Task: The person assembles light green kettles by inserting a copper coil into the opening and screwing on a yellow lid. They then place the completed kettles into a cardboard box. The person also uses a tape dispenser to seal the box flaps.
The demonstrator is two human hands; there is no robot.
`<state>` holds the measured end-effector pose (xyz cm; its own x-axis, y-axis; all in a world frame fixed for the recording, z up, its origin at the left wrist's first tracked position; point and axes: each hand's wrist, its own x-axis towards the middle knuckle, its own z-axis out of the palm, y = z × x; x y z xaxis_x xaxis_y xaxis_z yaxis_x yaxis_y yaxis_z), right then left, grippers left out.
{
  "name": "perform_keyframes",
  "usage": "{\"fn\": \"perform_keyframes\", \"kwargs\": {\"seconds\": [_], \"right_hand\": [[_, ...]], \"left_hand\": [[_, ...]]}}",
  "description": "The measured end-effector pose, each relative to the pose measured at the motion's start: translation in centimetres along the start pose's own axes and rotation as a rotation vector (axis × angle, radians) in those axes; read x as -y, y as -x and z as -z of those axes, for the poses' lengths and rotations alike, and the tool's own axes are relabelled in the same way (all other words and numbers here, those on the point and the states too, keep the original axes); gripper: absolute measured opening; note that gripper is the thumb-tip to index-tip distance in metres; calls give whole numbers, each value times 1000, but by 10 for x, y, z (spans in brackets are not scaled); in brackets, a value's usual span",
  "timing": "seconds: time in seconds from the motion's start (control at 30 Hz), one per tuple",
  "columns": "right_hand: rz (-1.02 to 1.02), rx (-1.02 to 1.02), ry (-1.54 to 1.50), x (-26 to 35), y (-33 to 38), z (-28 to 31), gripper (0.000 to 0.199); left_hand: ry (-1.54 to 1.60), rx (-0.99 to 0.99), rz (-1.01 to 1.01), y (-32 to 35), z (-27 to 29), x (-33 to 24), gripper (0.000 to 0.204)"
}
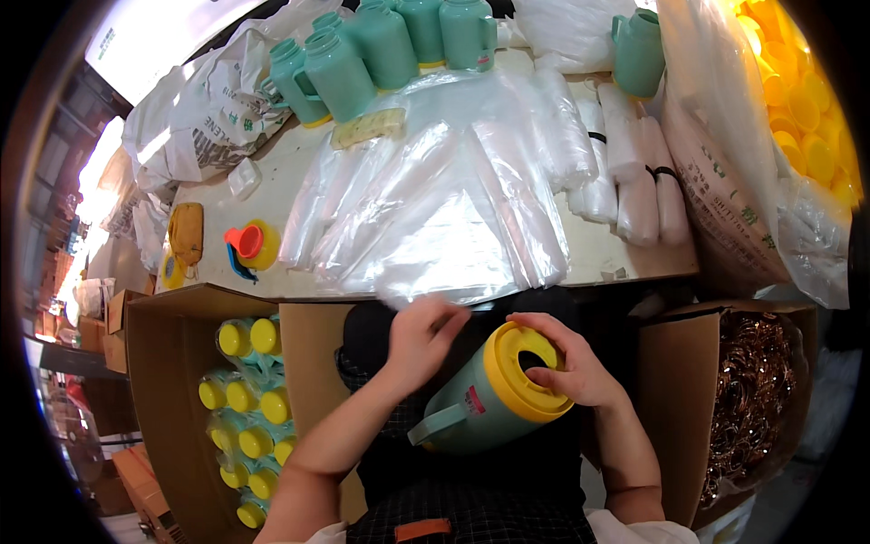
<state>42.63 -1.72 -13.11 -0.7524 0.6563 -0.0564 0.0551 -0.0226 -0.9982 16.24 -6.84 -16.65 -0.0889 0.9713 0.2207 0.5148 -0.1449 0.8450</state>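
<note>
A green jug (489, 399) with a yellow rim and a side handle lies tilted across my lap, its mouth toward the right. My right hand (575, 367) grips the yellow rim, thumb at the dark opening and fingers over the top. My left hand (419, 340) is just left of the jug, at the front edge of a stack of clear plastic bags (435, 227). Its fingers are bent and smeared by motion. A blurred bag edge lies right behind them; whether they hold it is unclear.
Several green jugs (385, 45) stand at the table's back, another jug (637, 54) at right. Bag rolls (625, 163) lie beside the stack. A carton (204, 308) at left holds yellow-lidded jugs; one at right holds coppery parts (748, 399). Yellow lids (802, 100) fill a sack.
</note>
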Motion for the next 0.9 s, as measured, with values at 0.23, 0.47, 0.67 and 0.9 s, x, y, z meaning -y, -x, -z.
{"fn": "perform_keyframes", "kwargs": {"seconds": [0.23, 0.47, 0.67, 0.9], "right_hand": [[-171, -97, 35, -13, -32, 21, 33], [-243, -363, -7, -23, -80, 7, 29], [-61, -486, -242, -36, -66, 10, 14], [-30, -635, -441, -36, -53, 5, 9]], "left_hand": [[-519, 91, -77, -99, -58, 77, 14], [453, 31, 350, -99, -52, 47, 28], [477, 10, 314, -54, -38, -12, 31], [864, -46, 514, -42, -27, -41, 25]]}}
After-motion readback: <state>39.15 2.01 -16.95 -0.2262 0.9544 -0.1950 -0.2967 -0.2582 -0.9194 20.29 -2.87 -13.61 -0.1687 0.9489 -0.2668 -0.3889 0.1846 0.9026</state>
